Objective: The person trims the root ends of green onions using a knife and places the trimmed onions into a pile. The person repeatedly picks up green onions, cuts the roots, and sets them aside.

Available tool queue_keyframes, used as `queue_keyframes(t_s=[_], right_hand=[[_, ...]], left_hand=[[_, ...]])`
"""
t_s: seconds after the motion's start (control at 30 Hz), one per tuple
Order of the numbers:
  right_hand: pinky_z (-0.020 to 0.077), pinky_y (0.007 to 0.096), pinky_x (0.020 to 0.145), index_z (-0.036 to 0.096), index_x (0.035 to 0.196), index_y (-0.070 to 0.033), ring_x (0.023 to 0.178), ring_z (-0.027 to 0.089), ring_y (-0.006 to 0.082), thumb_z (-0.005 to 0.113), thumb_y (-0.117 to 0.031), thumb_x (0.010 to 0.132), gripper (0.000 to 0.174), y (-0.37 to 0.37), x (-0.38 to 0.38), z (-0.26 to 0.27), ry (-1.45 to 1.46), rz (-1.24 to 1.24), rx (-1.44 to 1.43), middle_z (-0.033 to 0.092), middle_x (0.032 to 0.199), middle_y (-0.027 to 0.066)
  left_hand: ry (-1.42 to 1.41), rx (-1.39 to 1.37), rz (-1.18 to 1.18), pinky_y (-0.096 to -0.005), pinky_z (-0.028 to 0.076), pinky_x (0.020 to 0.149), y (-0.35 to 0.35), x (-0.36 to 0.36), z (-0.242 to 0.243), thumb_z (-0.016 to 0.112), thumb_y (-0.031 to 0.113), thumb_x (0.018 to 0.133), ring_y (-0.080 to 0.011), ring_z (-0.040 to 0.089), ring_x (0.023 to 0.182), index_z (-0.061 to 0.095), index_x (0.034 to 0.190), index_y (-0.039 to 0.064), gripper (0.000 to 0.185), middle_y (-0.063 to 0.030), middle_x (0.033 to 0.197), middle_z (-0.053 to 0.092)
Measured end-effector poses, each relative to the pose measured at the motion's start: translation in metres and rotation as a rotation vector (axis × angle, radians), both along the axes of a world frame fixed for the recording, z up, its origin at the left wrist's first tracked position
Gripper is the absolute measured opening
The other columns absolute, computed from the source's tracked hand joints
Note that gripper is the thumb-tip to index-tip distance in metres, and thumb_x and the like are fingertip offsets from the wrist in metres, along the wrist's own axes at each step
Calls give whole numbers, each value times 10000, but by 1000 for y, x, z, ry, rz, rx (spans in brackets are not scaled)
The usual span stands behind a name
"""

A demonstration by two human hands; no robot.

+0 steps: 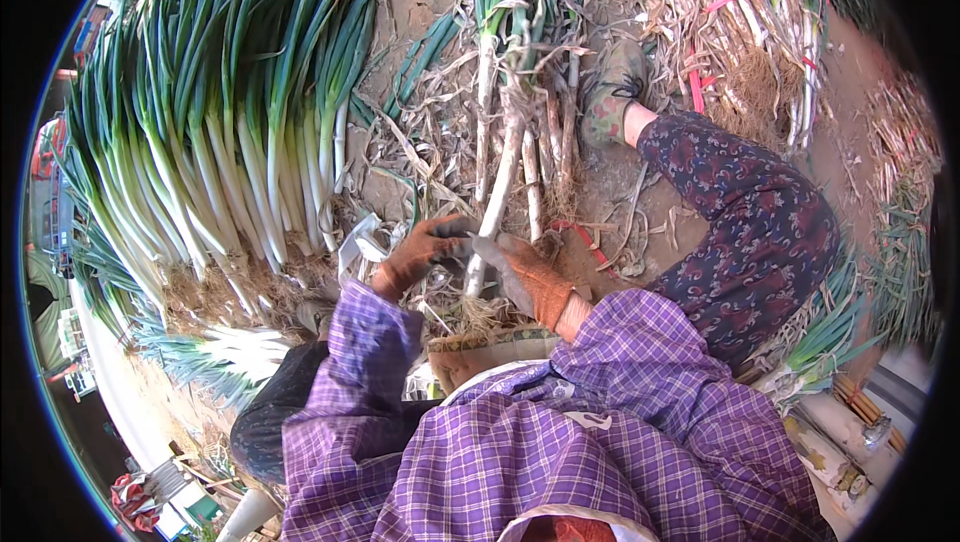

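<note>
A long green onion (504, 174) with a white stalk and dry outer leaves stands before me, its roots towards my body and its green top pointing away. My right hand (525, 272), in an orange work glove with grey fingers, grips the stalk's lower part. Close by on the stalk's left, my left hand (427, 249) wears a matching glove. Its fingers are bent and apart, the tips near the stalk; nothing shows in its grasp. More unpeeled green onions (551, 137) lie just beyond, among dry peeled leaves (431, 152).
Many clean green onions (247, 152) lie in a row at left. Bundles with red ties (739, 39) lie at upper right. My bent right leg (757, 219) and camouflage shoe (616, 96) border the work spot. A cushion-like patterned edge (480, 351) is near my lap.
</note>
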State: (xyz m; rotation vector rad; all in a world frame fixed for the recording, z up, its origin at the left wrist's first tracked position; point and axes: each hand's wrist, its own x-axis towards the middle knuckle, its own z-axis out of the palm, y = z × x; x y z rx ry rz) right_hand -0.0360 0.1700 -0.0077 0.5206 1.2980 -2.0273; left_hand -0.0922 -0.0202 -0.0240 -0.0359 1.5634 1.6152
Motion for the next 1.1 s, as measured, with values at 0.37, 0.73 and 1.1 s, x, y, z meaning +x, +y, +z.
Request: queue_keyframes(t_s=[0.37,0.73,1.1], right_hand=[[458,433,668,546,843,-39,744,590,355,654,-207,777,211,-39,37,-28,429,66,766,580,735,173],[480,425,641,566,872,-17,727,633,359,655,-272,764,291,-29,9,-73,234,-202,790,640,768,179],[505,293,553,555,1082,19,626,598,163,641,-146,841,305,1,-34,14,60,-422,-129,610,853,86]], left_hand=[[743,-637,196,-501,417,946,122,-168,-38,730,344,701,-493,474,1116,348,1378,110,812,-276,1292,427],[842,-713,-417,-391,543,552,37,-44,-29,534,57,874,-301,642,649,631,887,58,98,-177,820,599],[714,-1041,-49,-321,533,532,-118,-84,-44,634,90,825,-212,662,623,642,931,84,106,-122,723,663]])
